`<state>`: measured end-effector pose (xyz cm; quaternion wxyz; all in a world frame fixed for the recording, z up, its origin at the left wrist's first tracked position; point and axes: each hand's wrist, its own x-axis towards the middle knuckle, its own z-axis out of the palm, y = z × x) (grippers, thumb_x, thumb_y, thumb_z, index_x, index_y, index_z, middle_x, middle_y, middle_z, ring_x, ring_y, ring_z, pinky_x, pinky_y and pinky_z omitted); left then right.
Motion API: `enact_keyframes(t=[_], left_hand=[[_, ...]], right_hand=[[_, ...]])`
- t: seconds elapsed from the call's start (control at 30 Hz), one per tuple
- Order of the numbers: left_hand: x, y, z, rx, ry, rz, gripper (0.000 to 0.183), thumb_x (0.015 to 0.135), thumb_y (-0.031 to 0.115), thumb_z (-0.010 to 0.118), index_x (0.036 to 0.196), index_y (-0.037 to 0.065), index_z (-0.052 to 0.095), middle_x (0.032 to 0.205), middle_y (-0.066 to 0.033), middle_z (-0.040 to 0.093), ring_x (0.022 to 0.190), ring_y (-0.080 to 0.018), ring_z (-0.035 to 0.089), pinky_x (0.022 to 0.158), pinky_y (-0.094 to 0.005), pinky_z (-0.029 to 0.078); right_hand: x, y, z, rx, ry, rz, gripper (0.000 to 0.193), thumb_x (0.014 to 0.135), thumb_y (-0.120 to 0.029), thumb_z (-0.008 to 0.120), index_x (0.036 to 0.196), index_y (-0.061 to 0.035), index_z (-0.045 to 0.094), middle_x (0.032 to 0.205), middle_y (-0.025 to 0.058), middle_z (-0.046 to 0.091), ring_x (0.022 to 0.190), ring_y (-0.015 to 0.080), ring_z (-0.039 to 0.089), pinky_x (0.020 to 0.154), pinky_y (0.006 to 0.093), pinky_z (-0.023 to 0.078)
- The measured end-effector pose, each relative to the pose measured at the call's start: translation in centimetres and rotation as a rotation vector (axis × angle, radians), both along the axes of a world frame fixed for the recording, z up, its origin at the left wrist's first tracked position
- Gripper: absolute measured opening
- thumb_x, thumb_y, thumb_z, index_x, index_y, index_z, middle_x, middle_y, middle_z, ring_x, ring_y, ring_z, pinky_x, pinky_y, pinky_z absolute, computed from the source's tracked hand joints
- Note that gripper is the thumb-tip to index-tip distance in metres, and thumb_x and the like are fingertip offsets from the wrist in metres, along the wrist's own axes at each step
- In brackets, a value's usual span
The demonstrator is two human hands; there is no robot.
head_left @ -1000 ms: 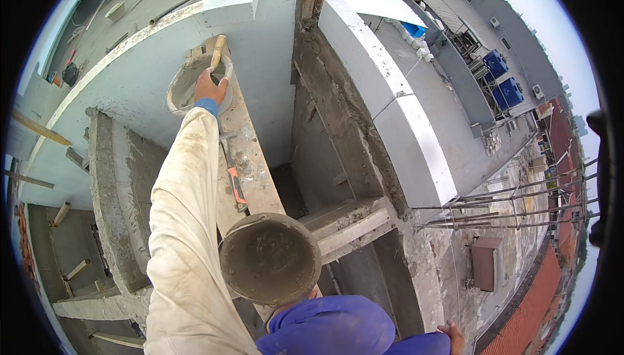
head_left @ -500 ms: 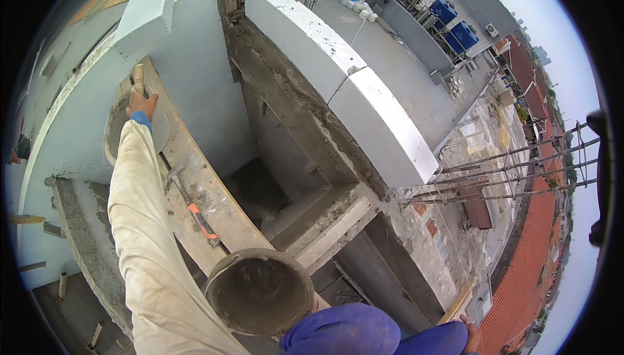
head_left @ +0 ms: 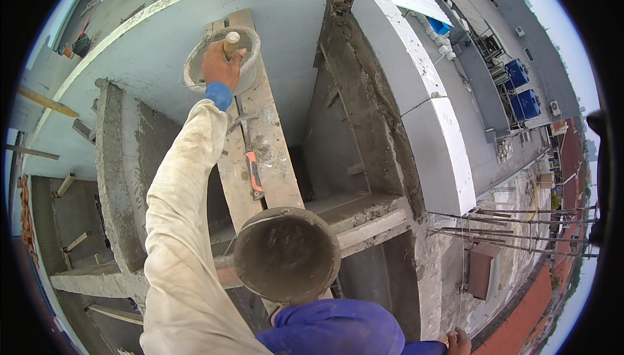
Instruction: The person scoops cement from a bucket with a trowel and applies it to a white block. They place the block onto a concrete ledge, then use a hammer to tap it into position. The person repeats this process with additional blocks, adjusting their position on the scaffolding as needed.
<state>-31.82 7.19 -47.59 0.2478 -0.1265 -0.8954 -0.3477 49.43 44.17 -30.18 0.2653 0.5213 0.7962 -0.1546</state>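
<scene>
My left hand (head_left: 222, 64) is closed round the short wooden handle (head_left: 231, 41) of a tool. The tool's lower part is hidden inside the far bucket (head_left: 195, 72), which stands on planks (head_left: 270, 137). Along the planks lies a claw hammer (head_left: 252, 163) with a red and black grip. Close to my knees is a second bucket (head_left: 286, 257), its inside grey and mortar-coated. At the lower edge, beside my blue-clad knee (head_left: 344, 329), only curled fingers of my right hand (head_left: 459, 341) show; whatever they hold, if anything, is hidden.
The planks span a deep opening between concrete walls. A rough concrete beam (head_left: 117, 173) stands to the left, and a white-topped parapet (head_left: 429, 108) to the right. Bamboo poles (head_left: 520, 231) jut out past it. Rooftops with blue tanks (head_left: 525, 103) lie beyond.
The view has turned, shifting the scene rightward. My left hand still grips the wooden handle, which now points more toward me. My right hand sits lower, and the wood strip near it is out of sight.
</scene>
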Motion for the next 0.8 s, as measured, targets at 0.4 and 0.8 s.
enact_keyframes(t=[0.4,0.8], left_hand=[[23.8,6.0,10.2,-0.402,0.534,-0.963,0.044,0.081,0.016,0.071,0.125,0.018,0.069,0.105,0.0032,0.064,0.113,-0.0198,0.058,0.125,-0.0524,0.034],[5.2,-1.3,-4.4,1.3,-1.098,0.123,0.092,0.092,0.03,0.079,0.162,0.009,0.023,0.168,-0.0321,0.017,0.151,-0.0424,0.034,0.123,-0.0508,0.031]], right_hand=[[-45.5,-13.3,-5.7,-1.239,0.533,0.181,0.055,0.104,-0.053,0.058,0.121,-0.0009,0.057,0.097,0.0083,0.067,0.085,0.0191,0.069,0.071,0.0294,0.058],[-31.3,-15.6,-16.6,-1.018,0.756,-0.302,0.051,0.095,-0.034,0.079,0.128,-0.0021,0.055,0.12,0.0084,0.065,0.105,0.0175,0.066,0.085,0.0376,0.059]])
